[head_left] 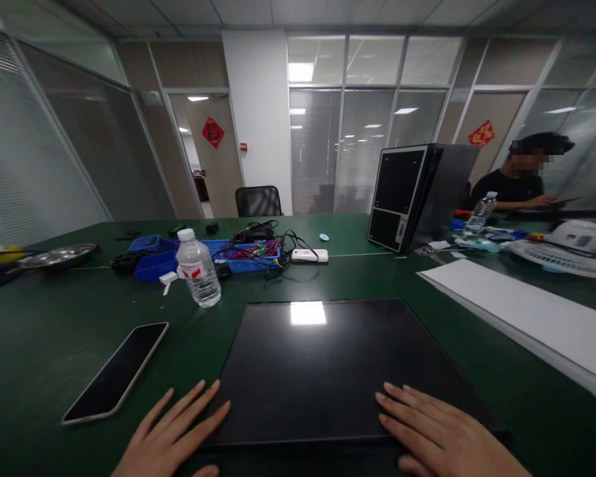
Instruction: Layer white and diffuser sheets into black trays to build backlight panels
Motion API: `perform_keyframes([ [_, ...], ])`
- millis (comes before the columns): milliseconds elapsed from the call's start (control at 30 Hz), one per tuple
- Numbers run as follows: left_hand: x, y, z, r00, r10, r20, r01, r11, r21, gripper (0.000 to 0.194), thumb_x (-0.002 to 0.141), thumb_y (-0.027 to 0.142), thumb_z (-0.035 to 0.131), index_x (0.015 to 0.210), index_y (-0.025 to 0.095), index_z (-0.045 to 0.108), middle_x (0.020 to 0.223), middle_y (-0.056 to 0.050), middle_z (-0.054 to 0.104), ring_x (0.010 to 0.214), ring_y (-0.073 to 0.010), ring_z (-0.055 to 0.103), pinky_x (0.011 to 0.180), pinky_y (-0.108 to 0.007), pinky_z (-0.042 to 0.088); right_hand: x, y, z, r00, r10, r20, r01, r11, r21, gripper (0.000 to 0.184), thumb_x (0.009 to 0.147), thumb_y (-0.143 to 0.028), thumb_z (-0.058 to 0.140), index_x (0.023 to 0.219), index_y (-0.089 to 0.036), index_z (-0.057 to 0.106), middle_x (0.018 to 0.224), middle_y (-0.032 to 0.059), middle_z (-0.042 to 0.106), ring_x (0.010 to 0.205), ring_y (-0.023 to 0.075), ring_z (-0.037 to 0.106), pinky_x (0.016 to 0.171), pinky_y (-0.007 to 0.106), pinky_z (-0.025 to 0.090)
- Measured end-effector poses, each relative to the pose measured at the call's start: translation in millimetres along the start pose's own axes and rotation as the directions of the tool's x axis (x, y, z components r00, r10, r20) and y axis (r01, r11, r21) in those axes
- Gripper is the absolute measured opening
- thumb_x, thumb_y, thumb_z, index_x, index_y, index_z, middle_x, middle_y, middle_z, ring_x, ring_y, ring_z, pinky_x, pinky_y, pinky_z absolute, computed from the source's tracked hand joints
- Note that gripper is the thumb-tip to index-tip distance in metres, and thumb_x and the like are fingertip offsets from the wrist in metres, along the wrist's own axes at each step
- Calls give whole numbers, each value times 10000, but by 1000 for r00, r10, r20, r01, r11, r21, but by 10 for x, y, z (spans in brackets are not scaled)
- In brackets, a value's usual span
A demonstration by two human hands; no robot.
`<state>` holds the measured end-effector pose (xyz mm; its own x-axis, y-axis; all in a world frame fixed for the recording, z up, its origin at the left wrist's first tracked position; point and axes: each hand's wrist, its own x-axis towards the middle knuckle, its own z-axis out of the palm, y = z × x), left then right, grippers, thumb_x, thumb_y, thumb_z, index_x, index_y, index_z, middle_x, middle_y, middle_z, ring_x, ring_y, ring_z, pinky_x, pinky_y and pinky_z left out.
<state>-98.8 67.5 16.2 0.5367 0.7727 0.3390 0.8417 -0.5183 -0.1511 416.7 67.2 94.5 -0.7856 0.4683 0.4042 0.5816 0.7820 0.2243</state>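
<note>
A flat black panel, like a monitor screen lying face up, is on the green table in front of me and mirrors a ceiling light. My left hand lies flat at its near left corner, fingers spread, fingertips at the edge. Across the panel's near right part rests my right hand, palm down with the fingers stretched out. Neither hand grips anything. To the left of my left hand lies a phone with a dark screen and a light case. A clear water bottle stands upright beyond it.
Blue bins with tangled wires, a white power strip and a black computer tower stand farther back. White boards lie at right, near a white fan. A person sits at the far right. A metal dish is at left.
</note>
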Motion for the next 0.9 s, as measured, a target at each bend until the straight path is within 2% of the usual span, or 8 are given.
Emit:
perform_keyframes([
  [100,47,-2,44,1000,-4,1,4,1000,-15,698,931,566,722,1573,520,452,1598,15,553,1367,-274,656,1069,-442,596,-34,138,1,984,97,150,-120,981,152,598,987,-440,702,1565,-366,567,1508,15,620,1299,227,679,1019,327,625],
  [267,234,24,-100,1000,0,29,0,1000,-3,555,953,589,690,1490,507,574,1537,23,628,1307,-283,702,1035,-455,620,-84,438,100,938,183,294,-260,933,248,497,1038,-384,639,1534,-366,605,1575,26,578,1378,220,623,1097,373,579],
  [367,566,35,-375,994,29,104,-25,999,-41,402,986,609,623,1362,494,705,1404,8,742,1231,-305,745,997,-491,629,-45,871,205,942,208,263,-267,940,212,399,1051,-378,611,1440,-345,690,1494,38,660,1358,226,643,1104,400,572],
  [500,1251,-18,-620,965,-5,261,57,980,-192,412,1059,559,501,987,370,859,934,-19,842,880,-242,805,1040,-482,579,-200,1828,412,880,474,36,-464,872,-154,470,1041,-479,563,1275,-135,782,1331,206,730,1242,355,706,1009,511,581],
  [567,1580,-101,-545,972,-153,178,183,968,-170,466,1049,570,495,1222,275,812,1001,-72,844,972,-289,794,1068,-518,553,-438,2289,514,802,588,-110,-594,760,-265,642,1049,-554,467,1273,-29,761,1279,287,720,1179,381,726,903,466,581],
  [667,1908,-274,-210,960,-275,58,281,932,-231,578,1068,537,440,1425,157,688,1402,-144,732,1288,-300,692,1144,-464,506,-877,2721,636,646,683,-342,-763,600,-243,749,937,-732,543,1087,-49,810,1069,265,770,912,338,787,726,419,561],
  [767,2008,-434,168,941,-333,52,334,902,-272,589,1067,512,417,1439,136,676,1548,-157,627,1420,-299,607,1219,-467,444,-1155,2836,721,612,765,-200,-789,578,-208,686,963,-725,521,945,-106,817,823,177,765,594,215,716,553,320,466],
  [900,1967,-529,411,918,-388,80,395,880,-262,554,1018,479,434,1323,151,760,1478,-138,686,1392,-311,634,1200,-476,472,-1075,2751,792,510,860,-4,-823,487,-292,500,1058,-496,439,1011,-156,803,942,201,772,697,281,714,574,362,453],
])
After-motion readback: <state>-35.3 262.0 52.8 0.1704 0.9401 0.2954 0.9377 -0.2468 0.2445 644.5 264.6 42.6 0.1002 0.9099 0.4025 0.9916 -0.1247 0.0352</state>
